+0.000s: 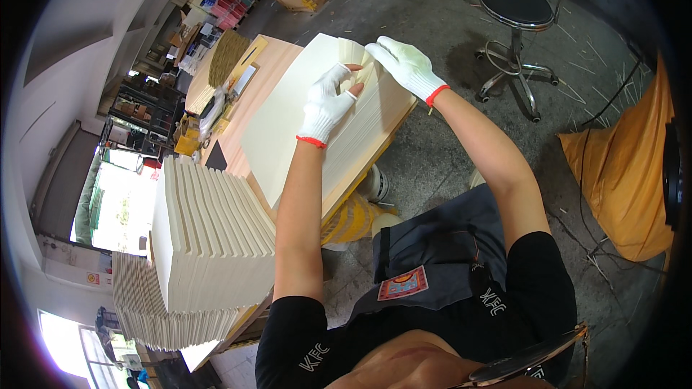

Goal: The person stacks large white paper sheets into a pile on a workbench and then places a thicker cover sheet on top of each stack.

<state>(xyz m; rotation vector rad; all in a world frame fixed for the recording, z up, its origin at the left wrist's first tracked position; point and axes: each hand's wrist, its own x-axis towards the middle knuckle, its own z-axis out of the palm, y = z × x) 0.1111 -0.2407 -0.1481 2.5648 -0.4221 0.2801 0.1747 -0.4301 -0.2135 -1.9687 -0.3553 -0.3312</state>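
Note:
A thick stack of large cream paper sheets [288, 112] lies on the wooden table in front of me, its layered edge facing right. My left hand [328, 106], in a white knitted glove with a red cuff, rests on the sheets close to that edge. Its bare thumb and forefinger tips stand apart, with no sheet plainly pinched between them. Over the far right corner lies my right hand [407, 66], gloved alike, fingers stretched out and side by side against the edge. The sheets look slightly bent and fanned between both hands.
Nearer on the left stands a tall pile of folded cream sheets [216, 216]. Beyond the stack, the pinkish wooden tabletop [277, 54] carries tools and another pile [229, 57]. A black swivel stool [517, 6] is at far right, an orange sack [627, 173] nearer, with cables on the floor.

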